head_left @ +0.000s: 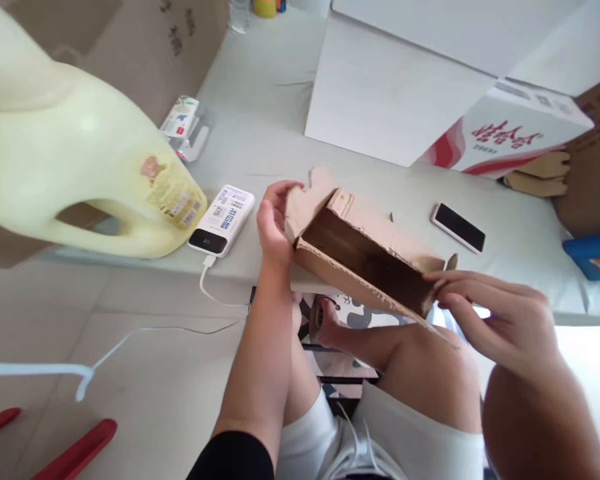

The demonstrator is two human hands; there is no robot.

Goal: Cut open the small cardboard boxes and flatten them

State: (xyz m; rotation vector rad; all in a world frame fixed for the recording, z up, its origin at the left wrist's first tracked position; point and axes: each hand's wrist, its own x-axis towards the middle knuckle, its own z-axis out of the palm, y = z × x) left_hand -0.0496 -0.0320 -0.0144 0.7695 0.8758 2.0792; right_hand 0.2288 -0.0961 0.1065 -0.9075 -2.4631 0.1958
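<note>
A small brown cardboard box (345,283), its long top side uncovered, is held tilted between my two hands over the table's front edge. My left hand (276,223) grips its left end, fingers behind an upright end flap. On the right, my right hand (500,313) pinches the box's right end between thumb and fingers. The inside looks dark, and I cannot make out anything in it. Left of my left hand lies a white power bank (230,210) with a cable plugged in. A phone (459,227) rests on the table beyond the box.
A large pale yellow jug (95,160) stands at the left. White boxes (395,87) and a red-and-white carton (510,133) stand at the back right. A blue object (595,255) lies at the right edge. A small packet (185,127) sits behind the power bank.
</note>
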